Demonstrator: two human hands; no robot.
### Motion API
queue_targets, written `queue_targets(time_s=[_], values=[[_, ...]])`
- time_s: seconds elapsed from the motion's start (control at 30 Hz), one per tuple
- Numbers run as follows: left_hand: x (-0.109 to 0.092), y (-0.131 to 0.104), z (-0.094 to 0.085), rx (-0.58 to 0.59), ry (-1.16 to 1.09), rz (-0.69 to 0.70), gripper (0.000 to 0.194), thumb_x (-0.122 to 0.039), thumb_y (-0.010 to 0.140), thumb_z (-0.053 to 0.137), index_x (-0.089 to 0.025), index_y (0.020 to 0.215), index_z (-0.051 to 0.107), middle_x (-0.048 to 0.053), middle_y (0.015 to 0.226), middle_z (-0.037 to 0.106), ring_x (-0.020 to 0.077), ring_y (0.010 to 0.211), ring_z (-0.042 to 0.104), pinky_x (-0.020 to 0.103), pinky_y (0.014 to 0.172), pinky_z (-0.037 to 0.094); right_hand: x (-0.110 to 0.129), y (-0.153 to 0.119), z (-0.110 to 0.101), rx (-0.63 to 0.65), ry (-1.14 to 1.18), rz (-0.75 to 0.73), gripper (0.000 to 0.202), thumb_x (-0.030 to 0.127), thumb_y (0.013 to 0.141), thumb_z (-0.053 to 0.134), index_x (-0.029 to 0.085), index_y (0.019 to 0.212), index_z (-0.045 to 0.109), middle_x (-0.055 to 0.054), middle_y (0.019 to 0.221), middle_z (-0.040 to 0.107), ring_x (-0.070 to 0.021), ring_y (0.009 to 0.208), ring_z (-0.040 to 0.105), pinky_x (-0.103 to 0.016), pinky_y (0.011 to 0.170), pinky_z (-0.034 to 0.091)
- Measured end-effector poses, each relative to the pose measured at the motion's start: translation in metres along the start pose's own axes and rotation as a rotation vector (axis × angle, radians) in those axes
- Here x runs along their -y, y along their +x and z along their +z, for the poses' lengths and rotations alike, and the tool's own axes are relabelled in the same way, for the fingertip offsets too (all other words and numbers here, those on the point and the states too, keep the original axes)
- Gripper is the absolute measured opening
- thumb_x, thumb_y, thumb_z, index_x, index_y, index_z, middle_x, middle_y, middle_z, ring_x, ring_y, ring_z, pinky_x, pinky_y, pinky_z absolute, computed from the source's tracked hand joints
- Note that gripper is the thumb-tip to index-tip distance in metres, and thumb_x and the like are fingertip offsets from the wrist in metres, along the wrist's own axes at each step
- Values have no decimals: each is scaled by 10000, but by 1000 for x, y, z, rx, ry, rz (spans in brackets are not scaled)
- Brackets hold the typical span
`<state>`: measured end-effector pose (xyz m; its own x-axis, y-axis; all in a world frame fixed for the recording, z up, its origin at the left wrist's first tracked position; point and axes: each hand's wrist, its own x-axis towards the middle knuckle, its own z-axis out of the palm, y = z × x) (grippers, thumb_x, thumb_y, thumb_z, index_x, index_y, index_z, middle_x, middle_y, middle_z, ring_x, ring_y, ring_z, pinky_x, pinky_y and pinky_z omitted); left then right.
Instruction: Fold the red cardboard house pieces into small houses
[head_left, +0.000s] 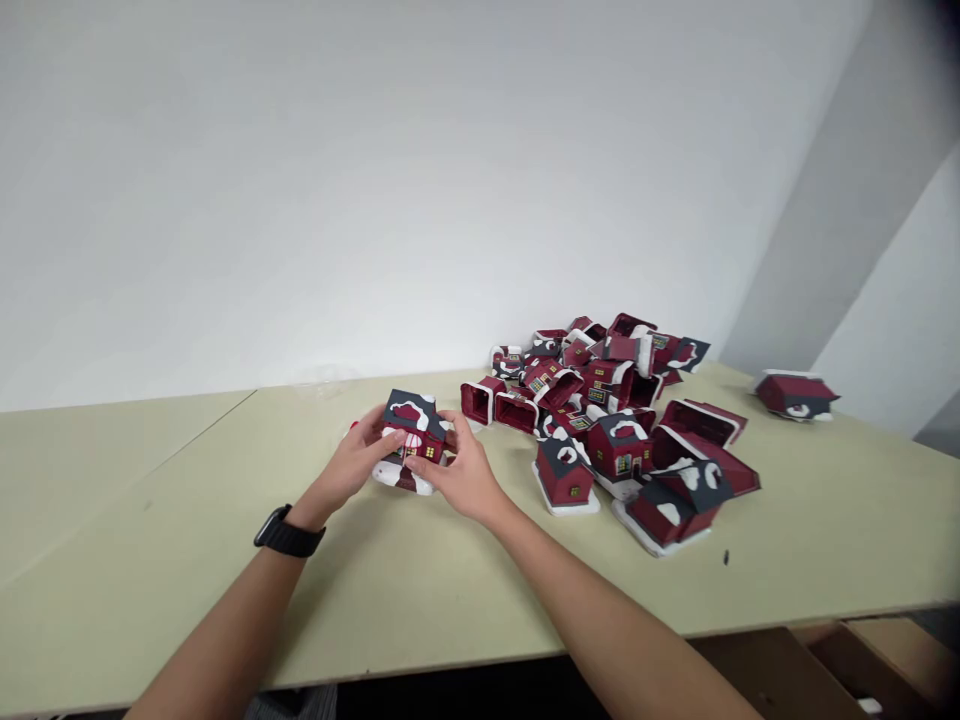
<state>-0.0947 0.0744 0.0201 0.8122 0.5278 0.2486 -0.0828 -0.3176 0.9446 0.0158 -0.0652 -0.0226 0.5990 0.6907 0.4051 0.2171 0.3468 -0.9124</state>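
A small red model house (409, 412) with a dark, snow-patched roof and a white base is held upright over the pale table (420, 600). My left hand (354, 462) grips its left side, the thumb across the front. From the right, my right hand (466, 475) holds the same house, its thumb low on the front wall near a red-and-white striped piece (412, 441). A bit of something red shows behind my left hand; what it is cannot be made out.
Many similar red houses (566, 475) lie heaped on the right half of the table, some tipped with hollow undersides showing. One house (796, 394) stands apart at the far right. A small dark piece (726, 557) lies near the front edge. Cardboard boxes (847, 665) sit below.
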Motion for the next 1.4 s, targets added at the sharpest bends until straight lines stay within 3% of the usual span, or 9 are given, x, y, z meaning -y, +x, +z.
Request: queue_targets(time_s=[0.1,0.43,0.8,0.93,1.03,1.1,1.23,1.33,1.4], values=[[8,1,-1,68,-65,-64,521,-580,789,721,-164,1099,667,85,1009,739,206,849,672,266,688,524,4,-1,0,37,15,15,636,444,749,822,226,1257,507,-69,1107,716,-220,977,696,-335,812,583],[-2,-6,15,3,-70,67,555,-520,738,796,-159,1119,616,76,1049,710,198,930,655,290,834,539,3,1,-5,70,20,-29,586,439,823,762,226,1304,502,-68,1192,700,-220,1059,679,-366,952,553],[1,-9,23,-26,-59,99,578,-536,708,827,-170,1096,605,75,1024,710,204,924,663,292,830,539,7,2,-8,37,-16,-74,518,390,778,768,229,1210,533,-34,1047,717,-212,924,673,-340,841,560],[-7,-12,18,-25,-57,100,598,-530,682,848,-169,1102,622,77,1014,726,209,911,674,287,811,551,17,-1,-9,94,-34,-64,509,443,797,770,239,1202,540,-32,1067,702,-207,940,669,-328,845,547],[-17,-32,3,-104,-57,62,630,-538,660,856,-184,1129,629,92,1070,743,239,931,696,310,797,582,22,-3,-11,122,27,-85,478,522,898,656,255,1268,516,-63,1181,660,-220,1081,644,-341,900,534],[-18,-56,-10,-196,-32,8,631,-546,629,869,-197,1103,641,98,1074,755,261,922,710,332,775,604,22,-3,-12,53,51,-109,484,551,949,570,262,1327,480,-93,1260,615,-234,1168,603,-359,923,532],[-1,-113,-45,-294,107,-159,618,-530,557,912,-207,1020,661,92,997,772,277,865,726,345,718,624,19,0,-14,-100,64,-101,472,571,963,539,260,1314,478,-110,1270,585,-242,1168,571,-353,863,552],[17,-142,-90,-357,248,-265,642,-568,571,900,-204,1044,663,85,987,779,274,855,728,337,702,623,18,1,-13,-127,69,-82,448,571,965,535,257,1282,492,-102,1243,584,-233,1123,575,-338,812,560],[23,-151,-133,-459,387,-296,640,-627,598,867,-221,1054,675,51,995,783,258,887,717,316,726,614,18,1,-12,-135,67,-73,451,578,961,532,251,1270,497,-99,1220,586,-230,1097,580,-335,792,566]])
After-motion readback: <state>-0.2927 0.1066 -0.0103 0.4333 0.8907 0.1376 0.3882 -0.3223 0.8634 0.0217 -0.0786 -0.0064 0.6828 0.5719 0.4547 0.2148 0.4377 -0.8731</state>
